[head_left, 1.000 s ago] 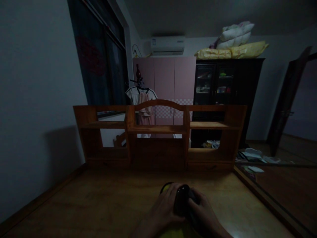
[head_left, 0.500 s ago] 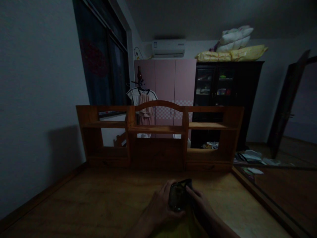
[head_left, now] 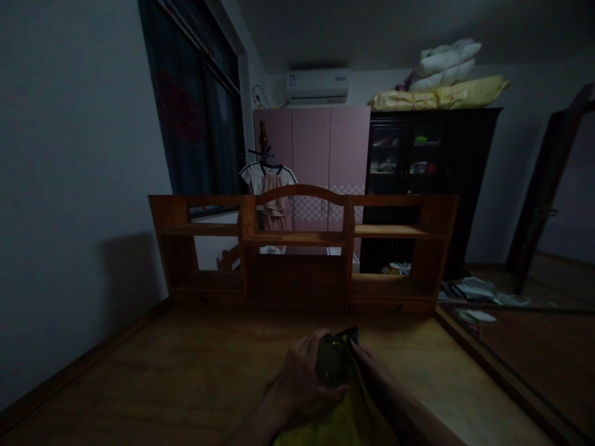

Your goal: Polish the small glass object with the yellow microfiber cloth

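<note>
Head view. The left hand [head_left: 300, 375], fingers curled, grips a dark round glass [head_left: 333, 362] above the table [head_left: 186, 378]. Its round end faces the camera; length hidden. The right hand [head_left: 373, 370] lies just right, beside yellow cloth [head_left: 346, 421]; its closure cannot be told.
</note>
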